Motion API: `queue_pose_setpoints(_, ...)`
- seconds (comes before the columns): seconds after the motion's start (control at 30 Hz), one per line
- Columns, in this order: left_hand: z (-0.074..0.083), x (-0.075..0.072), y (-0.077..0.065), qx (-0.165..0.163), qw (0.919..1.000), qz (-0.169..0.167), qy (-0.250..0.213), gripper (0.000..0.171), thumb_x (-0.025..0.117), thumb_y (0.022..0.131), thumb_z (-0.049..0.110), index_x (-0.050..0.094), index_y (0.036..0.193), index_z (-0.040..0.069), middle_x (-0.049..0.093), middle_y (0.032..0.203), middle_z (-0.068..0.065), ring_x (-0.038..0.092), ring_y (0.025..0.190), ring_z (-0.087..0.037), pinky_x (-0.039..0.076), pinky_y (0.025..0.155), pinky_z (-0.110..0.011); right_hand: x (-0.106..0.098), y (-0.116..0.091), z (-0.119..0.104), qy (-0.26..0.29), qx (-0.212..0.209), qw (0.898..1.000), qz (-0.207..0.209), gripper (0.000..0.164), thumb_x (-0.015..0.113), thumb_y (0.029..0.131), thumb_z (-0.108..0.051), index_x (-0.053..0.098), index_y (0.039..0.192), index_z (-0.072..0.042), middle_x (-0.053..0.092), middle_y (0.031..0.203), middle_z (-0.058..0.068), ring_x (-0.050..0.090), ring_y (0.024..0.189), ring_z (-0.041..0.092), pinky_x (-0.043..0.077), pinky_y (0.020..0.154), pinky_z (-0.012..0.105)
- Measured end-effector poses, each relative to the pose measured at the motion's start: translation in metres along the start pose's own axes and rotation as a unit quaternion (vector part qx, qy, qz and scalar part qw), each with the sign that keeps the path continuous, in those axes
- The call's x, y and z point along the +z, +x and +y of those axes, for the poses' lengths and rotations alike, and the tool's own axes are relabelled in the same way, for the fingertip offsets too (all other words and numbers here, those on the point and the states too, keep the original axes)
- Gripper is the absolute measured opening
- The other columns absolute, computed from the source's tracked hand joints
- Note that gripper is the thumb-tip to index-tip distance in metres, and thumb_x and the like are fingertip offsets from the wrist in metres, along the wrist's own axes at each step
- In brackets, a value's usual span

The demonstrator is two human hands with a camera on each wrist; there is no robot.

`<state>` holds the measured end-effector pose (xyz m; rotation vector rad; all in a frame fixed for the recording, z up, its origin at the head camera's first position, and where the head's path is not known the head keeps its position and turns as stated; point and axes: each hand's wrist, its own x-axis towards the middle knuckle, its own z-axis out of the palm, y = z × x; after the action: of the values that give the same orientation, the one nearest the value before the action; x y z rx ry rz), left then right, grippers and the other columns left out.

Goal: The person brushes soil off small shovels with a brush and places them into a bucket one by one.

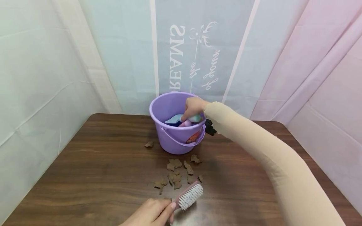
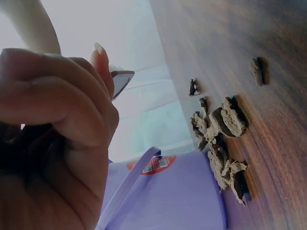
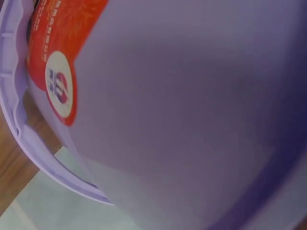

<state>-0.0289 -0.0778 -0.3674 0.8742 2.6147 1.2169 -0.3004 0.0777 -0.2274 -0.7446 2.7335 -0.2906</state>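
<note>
My left hand (image 1: pixel 151 213) grips a scrub brush (image 1: pixel 190 195) by its pink handle, white bristles facing up, low over the table near the front. Beyond it stands a purple bucket (image 1: pixel 169 138). Over the bucket's rim reaches my right hand (image 1: pixel 194 106), its fingers pointing down among a light blue piece (image 1: pixel 173 119), a pink rounded piece (image 1: pixel 186 123) and a pale green piece (image 1: pixel 195 118). Whether those fingertips hold one of them I cannot tell. In the left wrist view, the brush's end (image 2: pixel 123 80) shows past the curled fingers.
Several brown, crumbly flakes (image 1: pixel 174 180) lie on the wooden table (image 1: pixel 113 175) between the brush and bucket, with one flake (image 1: pixel 149 144) left of the bucket. The bucket's handle (image 1: pixel 175 140) hangs down in front. Printed curtains (image 1: pixel 135 62) surround the table's back and sides.
</note>
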Motion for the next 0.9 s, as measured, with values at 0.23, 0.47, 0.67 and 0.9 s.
queue_pose_setpoints(0.23,-0.0006,0.0029,-0.0004,0.011,0.9999,0.000,0.004,0.037,0.038,0.100,0.024,0.061,0.072,0.015,0.041,0.059,0.020,0.033,0.051,0.012,0.033,0.046,-0.012,0.0071,0.0002,0.0027,0.003,-0.018,1.000,0.009,0.034,0.074,0.070,-0.029,0.052,0.048,-0.016,0.047,0.046,-0.007,0.044,0.045,0.006,0.036,0.044,0.018)
queue_pose_setpoints(0.47,0.0001,0.0039,-0.0003,0.001,1.0000,-0.006,0.001,0.038,0.037,0.100,0.024,0.060,0.072,0.016,0.042,0.059,0.020,0.033,0.050,0.012,0.034,0.045,-0.013,0.0097,-0.0009,0.0019,-0.010,-0.038,0.999,0.012,0.027,0.073,0.072,-0.030,0.061,0.053,-0.014,0.050,0.047,-0.009,0.045,0.045,0.004,0.037,0.046,0.017)
queue_pose_setpoints(0.67,0.0002,0.0046,-0.0001,0.008,0.9999,-0.003,0.009,0.037,0.037,0.100,0.024,0.060,0.072,0.016,0.042,0.059,0.020,0.034,0.050,0.012,0.034,0.046,-0.012,0.0103,-0.0018,0.0031,-0.015,-0.042,0.999,0.019,0.022,0.073,0.073,-0.029,0.068,0.061,-0.011,0.052,0.050,-0.009,0.047,0.049,0.005,0.037,0.048,0.017)
queue_pose_setpoints(0.9,0.0005,0.0031,-0.0001,0.008,0.9999,-0.005,0.007,0.037,0.038,0.100,0.024,0.060,0.072,0.016,0.041,0.059,0.020,0.033,0.051,0.011,0.033,0.047,-0.012,0.0085,-0.0025,0.0030,-0.025,-0.060,0.998,0.021,0.025,0.067,0.079,-0.027,0.067,0.059,-0.012,0.050,0.048,-0.009,0.043,0.047,0.004,0.035,0.048,0.017)
